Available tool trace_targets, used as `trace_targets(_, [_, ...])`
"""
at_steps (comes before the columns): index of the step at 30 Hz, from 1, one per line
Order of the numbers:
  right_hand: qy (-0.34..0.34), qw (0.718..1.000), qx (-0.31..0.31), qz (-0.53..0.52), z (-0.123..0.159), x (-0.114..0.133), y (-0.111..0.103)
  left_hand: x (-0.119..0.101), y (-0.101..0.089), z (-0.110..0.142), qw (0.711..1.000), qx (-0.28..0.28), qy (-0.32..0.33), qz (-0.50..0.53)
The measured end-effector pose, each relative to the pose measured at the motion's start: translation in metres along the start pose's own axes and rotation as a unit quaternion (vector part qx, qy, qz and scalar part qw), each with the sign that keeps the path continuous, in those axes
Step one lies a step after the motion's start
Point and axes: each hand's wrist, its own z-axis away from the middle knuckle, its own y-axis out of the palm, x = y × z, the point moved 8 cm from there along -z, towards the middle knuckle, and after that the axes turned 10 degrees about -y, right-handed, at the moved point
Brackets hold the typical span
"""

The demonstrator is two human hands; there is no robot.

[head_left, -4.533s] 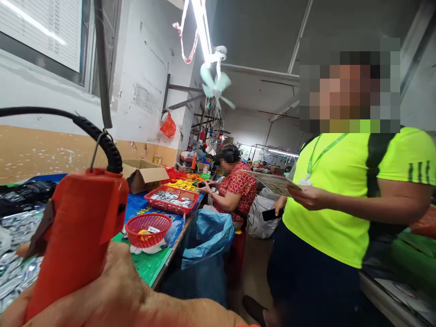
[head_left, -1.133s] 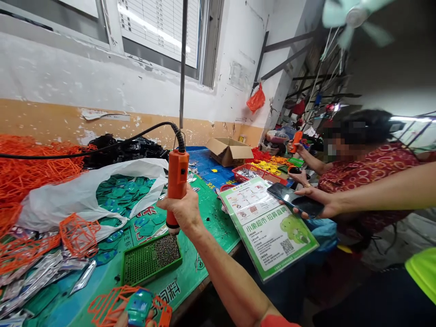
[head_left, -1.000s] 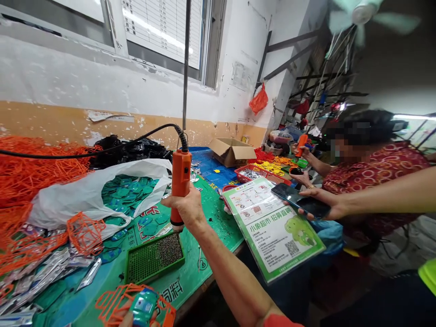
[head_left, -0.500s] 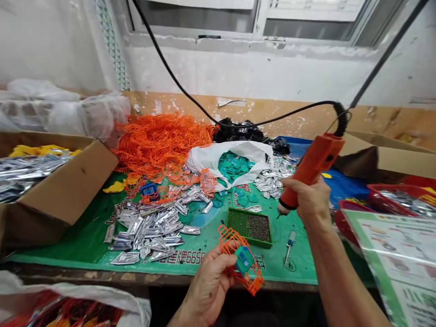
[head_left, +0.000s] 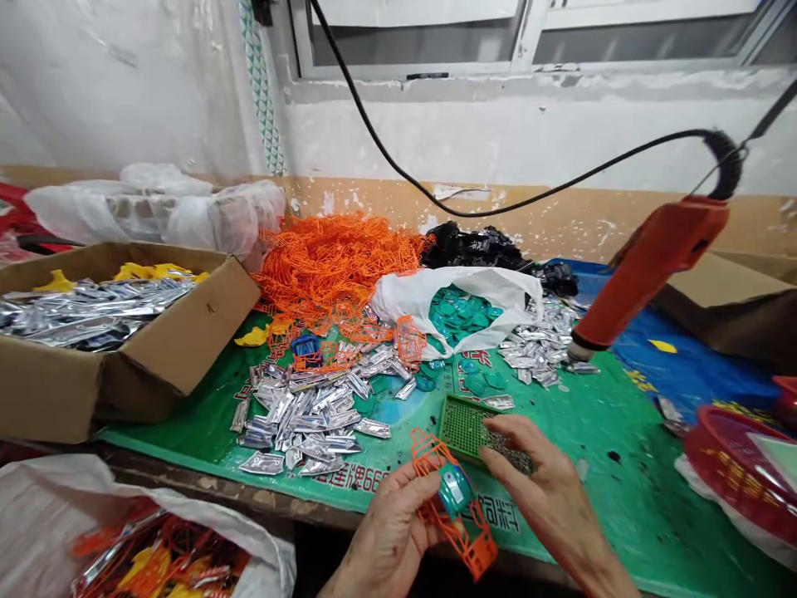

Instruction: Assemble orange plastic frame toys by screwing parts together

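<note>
My left hand (head_left: 395, 523) is closed on an orange plastic lattice frame (head_left: 476, 552) with a teal plastic piece (head_left: 454, 490) set in its middle. It holds the frame above the table's front edge. Just right of it, my right hand (head_left: 551, 490) reaches over a small green basket (head_left: 464, 421) of tiny dark screws (head_left: 516, 455). Its thumb and forefinger are apart at the screws, and nothing shows between them. An orange electric screwdriver (head_left: 651, 274) hangs from its cord up to the right, away from both hands.
Silvery pieces (head_left: 305, 415) lie heaped on the green sheet. Behind them are orange frames (head_left: 336, 257) and a white bag (head_left: 398, 299) of teal pieces. A cardboard box (head_left: 180, 340) stands left, an open sack (head_left: 274, 573) front left, a red basket (head_left: 740, 473) right.
My right hand has let go of the electric screwdriver and moved down to the screw basket. The screwdriver now hangs free. My left hand still holds the orange frame. The view has turned left.
</note>
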Motion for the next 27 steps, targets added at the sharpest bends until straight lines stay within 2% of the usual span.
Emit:
trace_targets(4, [0.067, 0.996, 0.053, -0.035, -0.002, -0.01, 0.009, -0.004, -0.003, 0.001, 1.0, -0.005, 0.006, -0.014])
trace_targets(7, [0.095, 0.993, 0.055, -0.046, -0.004, -0.017, 0.003, -0.01, -0.004, 0.003, 0.999, -0.002, 0.007, -0.044])
trace_targets(9, [0.119, 0.992, 0.04, -0.027, -0.003, -0.031, -0.008, -0.014, -0.005, 0.004, 0.998, 0.001, 0.006, -0.059])
trace_targets(14, [0.199, 0.977, -0.001, 0.08, -0.001, -0.102, -0.049, -0.028, -0.013, 0.003, 0.998, -0.01, -0.001, -0.067])
trace_targets(18, [0.249, 0.958, 0.031, 0.14, -0.01, -0.154, -0.068, -0.039, -0.019, 0.002, 0.998, -0.041, 0.011, -0.038])
trace_targets(22, [0.245, 0.949, 0.097, 0.172, -0.028, -0.17, -0.059, -0.04, -0.022, 0.003, 0.998, -0.068, 0.011, -0.014])
trace_targets(27, [0.17, 0.952, 0.197, 0.159, -0.042, -0.157, -0.022, -0.04, -0.028, 0.005, 0.995, -0.097, 0.016, -0.019])
